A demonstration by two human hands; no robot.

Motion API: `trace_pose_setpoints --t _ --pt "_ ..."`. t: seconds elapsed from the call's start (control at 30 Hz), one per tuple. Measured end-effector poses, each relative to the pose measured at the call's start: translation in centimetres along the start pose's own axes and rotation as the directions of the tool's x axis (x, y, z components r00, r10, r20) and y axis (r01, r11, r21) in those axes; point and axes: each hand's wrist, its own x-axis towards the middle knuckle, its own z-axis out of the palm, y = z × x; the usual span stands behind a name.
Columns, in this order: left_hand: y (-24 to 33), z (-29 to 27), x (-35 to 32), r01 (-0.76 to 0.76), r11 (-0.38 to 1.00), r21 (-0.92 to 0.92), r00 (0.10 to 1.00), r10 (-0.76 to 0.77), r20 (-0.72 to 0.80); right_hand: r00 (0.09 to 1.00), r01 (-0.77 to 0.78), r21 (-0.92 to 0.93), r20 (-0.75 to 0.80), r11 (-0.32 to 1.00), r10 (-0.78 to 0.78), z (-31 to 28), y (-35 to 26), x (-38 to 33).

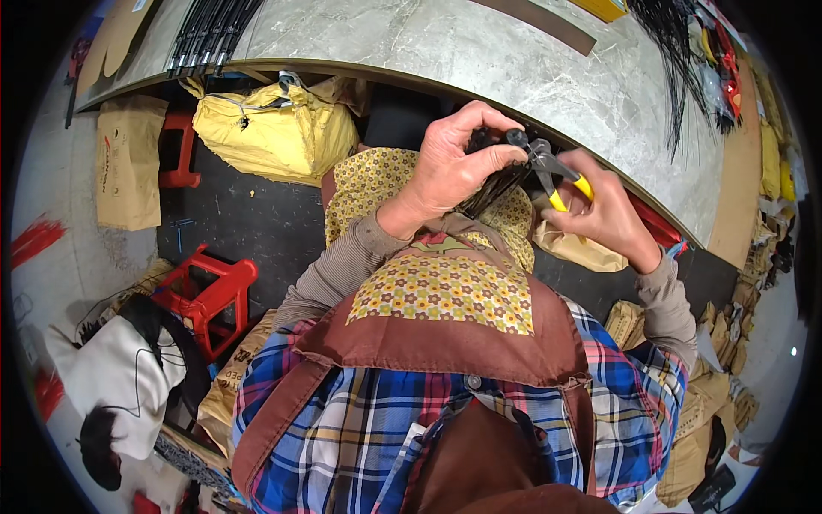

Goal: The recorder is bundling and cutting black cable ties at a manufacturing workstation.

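Black strands in a bundle (497,184) sit clamped in the left hand (445,167), held in the air just below the edge of the marbled surface (548,77), long axis running from lower left up to the right. The right hand (604,214) is closed round yellow-handled pliers (548,167) whose nose meets the bundle's upper end. To my eye, with fingers so near, a slip could nip a fingertip or fray the strands.

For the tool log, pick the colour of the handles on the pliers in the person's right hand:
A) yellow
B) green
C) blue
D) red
A: the right hand grips pliers whose handles show yellow between the fingers, while the left hand holds a bundle of black strips up to the metal jaws.
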Motion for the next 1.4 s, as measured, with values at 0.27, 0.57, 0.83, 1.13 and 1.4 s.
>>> trace_pose_setpoints --t 0.27,0.57,0.83,1.13,1.4 --pt "0.1 -0.4 0.2 0.038 0.998 -0.051 0.999 -0.040 -0.036 0.699 0.334 -0.570 -0.385 0.751 -0.603 2.1 1.4 -0.7" --pt "0.2 0.1 0.0 0.036 0.996 -0.084 0.999 -0.037 -0.008 0.890 0.402 -0.127 -0.177 0.907 -0.420 1.0 1.3 -1.3" --pt "0.1 -0.4 0.1 0.052 0.990 -0.129 0.999 -0.053 -0.002 0.969 0.243 0.068 0.019 0.968 -0.245 -0.8 -0.6 -1.6" --pt "0.1 -1.0 0.6 0.064 0.992 -0.111 0.998 -0.061 0.030 0.989 0.148 0.216 -0.045 0.965 -0.141 1.6 -0.1 -0.7" --pt "0.2 -1.0 0.5 0.045 0.990 -0.131 0.999 -0.044 0.015 0.996 0.059 0.135 0.053 0.989 -0.067 -2.1 -2.4 -1.7"
